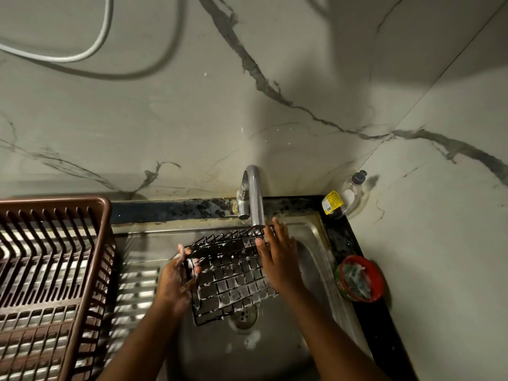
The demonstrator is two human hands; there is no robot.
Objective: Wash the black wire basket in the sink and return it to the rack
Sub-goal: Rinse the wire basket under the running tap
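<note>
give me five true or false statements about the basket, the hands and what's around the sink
1. The black wire basket is held over the sink. True.
2. The left hand grips the basket's edge. True.
3. The right hand is curled into a fist. False: its fingers are spread straight against the basket.
4. The basket is clean and dry. False: white suds cling to its wires.
5. The brown dish rack stands right of the sink. False: it is on the left; a red tub sits on the right.
</note>
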